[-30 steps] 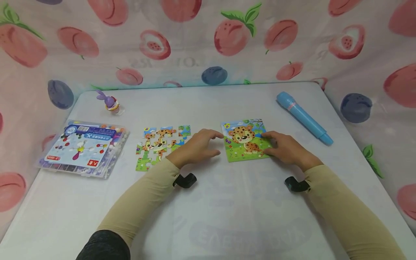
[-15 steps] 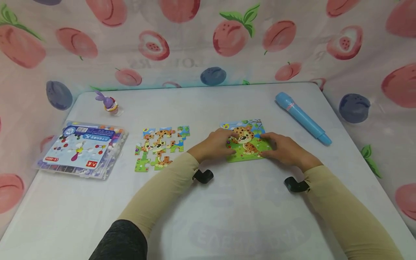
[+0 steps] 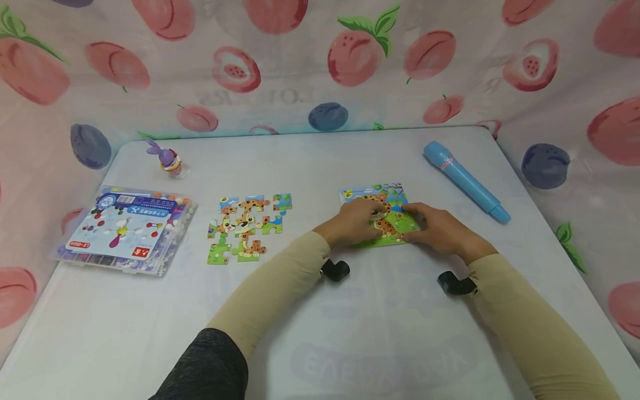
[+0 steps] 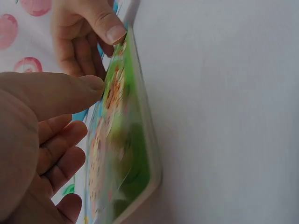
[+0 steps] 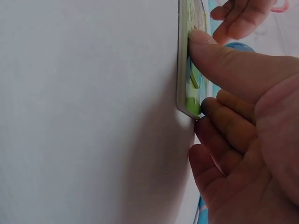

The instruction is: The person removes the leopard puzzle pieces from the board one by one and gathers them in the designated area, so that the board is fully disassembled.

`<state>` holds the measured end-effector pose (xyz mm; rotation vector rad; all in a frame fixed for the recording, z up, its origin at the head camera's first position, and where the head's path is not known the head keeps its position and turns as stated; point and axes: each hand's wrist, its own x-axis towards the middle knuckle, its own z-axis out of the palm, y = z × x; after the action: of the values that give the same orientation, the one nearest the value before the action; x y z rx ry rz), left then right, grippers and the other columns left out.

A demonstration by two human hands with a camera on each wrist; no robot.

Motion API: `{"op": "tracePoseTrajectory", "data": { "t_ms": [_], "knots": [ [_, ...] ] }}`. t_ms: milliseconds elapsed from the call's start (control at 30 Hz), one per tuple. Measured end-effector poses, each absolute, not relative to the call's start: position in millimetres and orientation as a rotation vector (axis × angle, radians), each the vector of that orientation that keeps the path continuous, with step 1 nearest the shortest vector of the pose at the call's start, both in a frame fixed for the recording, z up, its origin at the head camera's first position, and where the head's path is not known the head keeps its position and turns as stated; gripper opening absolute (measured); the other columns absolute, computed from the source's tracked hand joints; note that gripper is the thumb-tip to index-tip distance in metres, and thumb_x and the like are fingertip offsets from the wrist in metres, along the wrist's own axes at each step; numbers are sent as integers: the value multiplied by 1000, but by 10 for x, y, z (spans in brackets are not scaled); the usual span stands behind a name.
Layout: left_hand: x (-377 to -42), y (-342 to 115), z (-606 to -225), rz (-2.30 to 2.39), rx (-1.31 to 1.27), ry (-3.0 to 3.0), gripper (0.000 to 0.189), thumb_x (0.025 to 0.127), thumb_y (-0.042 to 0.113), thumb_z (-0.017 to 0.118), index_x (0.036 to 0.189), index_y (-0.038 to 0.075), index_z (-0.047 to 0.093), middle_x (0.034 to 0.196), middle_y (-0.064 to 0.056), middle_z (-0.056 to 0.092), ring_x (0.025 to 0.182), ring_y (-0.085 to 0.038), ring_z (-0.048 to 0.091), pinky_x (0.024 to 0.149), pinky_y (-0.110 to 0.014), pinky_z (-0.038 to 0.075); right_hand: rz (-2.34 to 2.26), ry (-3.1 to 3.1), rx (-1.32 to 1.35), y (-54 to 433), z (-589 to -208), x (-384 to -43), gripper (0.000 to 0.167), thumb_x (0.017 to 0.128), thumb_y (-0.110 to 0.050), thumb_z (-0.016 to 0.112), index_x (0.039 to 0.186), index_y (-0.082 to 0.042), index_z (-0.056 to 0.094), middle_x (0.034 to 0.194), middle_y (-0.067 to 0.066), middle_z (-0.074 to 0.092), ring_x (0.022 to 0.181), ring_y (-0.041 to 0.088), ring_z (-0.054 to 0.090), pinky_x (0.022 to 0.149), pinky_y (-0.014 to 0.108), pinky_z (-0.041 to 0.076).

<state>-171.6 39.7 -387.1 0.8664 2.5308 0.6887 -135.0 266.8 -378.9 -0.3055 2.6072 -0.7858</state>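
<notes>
A leopard-picture jigsaw board [image 3: 392,241] lies flat on the white table, its green lower part showing below my left hand [image 3: 356,222]. That hand is over the picture's left and middle, covering the leopard's face. In the left wrist view its thumb [image 4: 86,88] is close over the picture, with the other fingers loosely bent beside it. My right hand [image 3: 442,230] stays at the board's right edge, thumb [image 5: 205,39] on the picture's border and fingers by the corner. Left of the board, several loose jigsaw pieces [image 3: 245,222] lie in a partly joined group.
A clear case of colored beads with a blue and white card [image 3: 122,225] lies at the left. Behind it stands a purple rabbit figurine [image 3: 167,158]. A blue toy microphone [image 3: 467,183] lies at the right. Fruit-print cloth [image 3: 280,61] hangs behind the table [image 3: 300,158].
My left hand has moved right, from beside the board's left edge to over the picture, uncovering the loose pieces. My right hand has stayed at the right edge.
</notes>
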Motion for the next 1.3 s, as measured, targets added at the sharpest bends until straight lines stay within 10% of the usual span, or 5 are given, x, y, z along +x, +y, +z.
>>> {"op": "tracePoseTrajectory", "data": {
  "t_ms": [1300],
  "knots": [
    [-1697, 708, -3907, 675, 896, 2557, 51, 94, 32, 72, 139, 12, 59, 138, -1, 59, 131, -23, 48, 108, -49, 37, -810, 2591, -353, 2727, -3807, -1367, 73, 92, -26, 74, 152, -4, 38, 154, 22, 37, 143, 43, 29, 113, 59, 26]
  ]
}}
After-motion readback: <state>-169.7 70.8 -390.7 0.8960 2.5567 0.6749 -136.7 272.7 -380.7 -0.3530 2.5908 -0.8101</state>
